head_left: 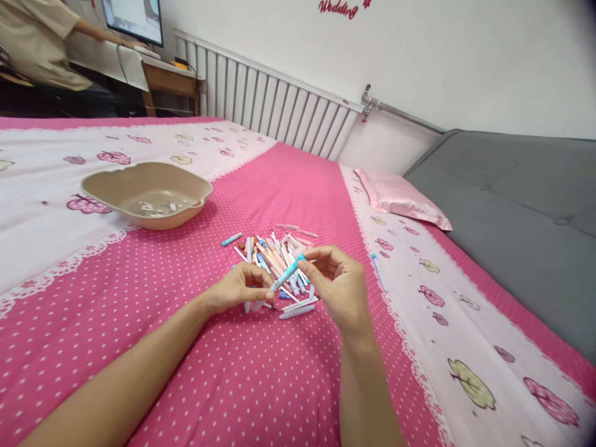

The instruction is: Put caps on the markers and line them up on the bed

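A light blue pen (pixel 287 274) slants between my two hands, above a heap of pens. My left hand (pixel 242 287) pinches its lower end between thumb and fingers. At the upper, brighter blue end, my right hand (pixel 336 282) grips it with thumb and forefinger. Under and behind it lies the pen pile (pixel 272 251), with white, peach, lilac and blue pieces tangled together. A pale lilac pen (pixel 298 312) rests at the pile's near edge. Apart from the heap, a short teal piece (pixel 231 239) lies to the left.
A beige basin (pixel 186 214) with small white bits inside stands on the bed at the left. One blue pen (pixel 379 272) lies off to the right. A pink pillow (pixel 400 198) leans by the grey headboard (pixel 507 205). Another person (pixel 40 43) sits at a desk, far left.
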The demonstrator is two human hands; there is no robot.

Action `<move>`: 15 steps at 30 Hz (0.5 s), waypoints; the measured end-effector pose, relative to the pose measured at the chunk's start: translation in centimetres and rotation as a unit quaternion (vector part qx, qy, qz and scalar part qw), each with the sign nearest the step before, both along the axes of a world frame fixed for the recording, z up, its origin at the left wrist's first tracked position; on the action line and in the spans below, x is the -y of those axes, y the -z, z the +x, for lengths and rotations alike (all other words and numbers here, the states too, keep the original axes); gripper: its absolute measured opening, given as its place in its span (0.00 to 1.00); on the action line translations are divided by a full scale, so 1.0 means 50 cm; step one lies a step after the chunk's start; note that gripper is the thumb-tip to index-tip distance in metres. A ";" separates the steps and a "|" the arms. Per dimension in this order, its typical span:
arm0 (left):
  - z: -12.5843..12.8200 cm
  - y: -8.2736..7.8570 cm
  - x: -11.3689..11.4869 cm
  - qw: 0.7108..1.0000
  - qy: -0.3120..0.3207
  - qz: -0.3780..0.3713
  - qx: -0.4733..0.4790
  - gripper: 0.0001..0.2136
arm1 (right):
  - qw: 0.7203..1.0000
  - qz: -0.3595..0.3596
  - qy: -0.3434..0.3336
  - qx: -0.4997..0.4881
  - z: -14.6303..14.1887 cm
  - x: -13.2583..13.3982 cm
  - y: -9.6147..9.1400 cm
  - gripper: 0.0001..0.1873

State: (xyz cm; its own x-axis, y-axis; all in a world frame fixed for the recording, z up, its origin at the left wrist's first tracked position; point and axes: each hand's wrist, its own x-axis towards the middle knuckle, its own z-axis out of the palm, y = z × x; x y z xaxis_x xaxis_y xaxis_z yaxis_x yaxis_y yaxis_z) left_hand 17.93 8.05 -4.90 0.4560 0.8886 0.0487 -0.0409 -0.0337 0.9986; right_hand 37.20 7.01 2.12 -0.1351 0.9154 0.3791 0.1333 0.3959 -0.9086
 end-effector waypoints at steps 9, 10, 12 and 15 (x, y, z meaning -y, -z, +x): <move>0.000 -0.001 -0.006 0.992 -0.103 -0.017 0.066 0.15 | 0.997 -0.062 -0.010 0.038 -0.006 -0.006 0.006 0.22; 0.000 -0.001 -0.006 0.991 -0.116 -0.017 0.071 0.15 | 0.996 -0.073 -0.010 0.053 -0.010 -0.008 0.011 0.21; 0.002 -0.003 -0.007 0.986 -0.146 -0.017 0.084 0.15 | 0.991 -0.098 -0.012 0.085 -0.020 -0.011 0.023 0.19; 0.004 -0.007 -0.007 0.974 -0.196 -0.023 0.108 0.16 | 0.981 -0.135 -0.031 0.133 -0.037 -0.014 0.046 0.15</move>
State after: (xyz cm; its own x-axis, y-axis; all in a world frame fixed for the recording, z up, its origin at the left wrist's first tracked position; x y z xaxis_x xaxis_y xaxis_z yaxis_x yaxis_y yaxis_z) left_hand 18.13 8.41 -4.56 0.0638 0.9960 0.0625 -0.2434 -0.0452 0.9689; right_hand 35.33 7.71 -0.18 -0.2555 0.9644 0.0686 0.3626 0.1614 -0.9178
